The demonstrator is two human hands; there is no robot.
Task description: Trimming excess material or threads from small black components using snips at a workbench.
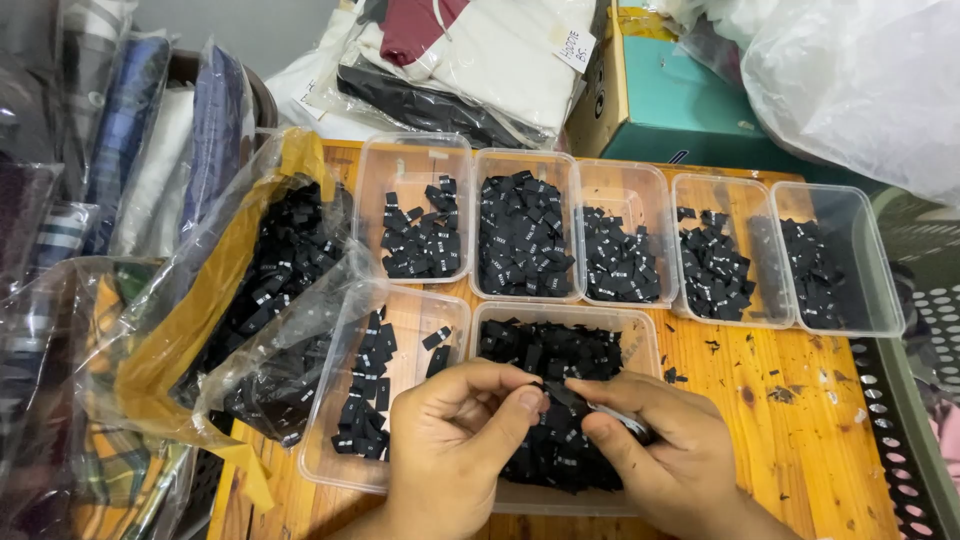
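Observation:
My left hand [455,435] and my right hand [655,440] meet over a clear plastic tub [645,335] heaped with small black fabric labels [545,350]. Both hands pinch one black label [560,392] between thumbs and forefingers. My right hand also holds a small bunch of labels [620,420] under its fingers. To the left, a second clear tub [410,310] holds fewer black labels, mostly along its left side.
Several clear tubs of black labels [525,235] stand in a row at the back of the orange wooden table [790,420]. An open plastic bag [270,270] of labels lies at left. Bagged garments [470,60], a teal box [690,100] and a perforated basket [920,380] surround the table.

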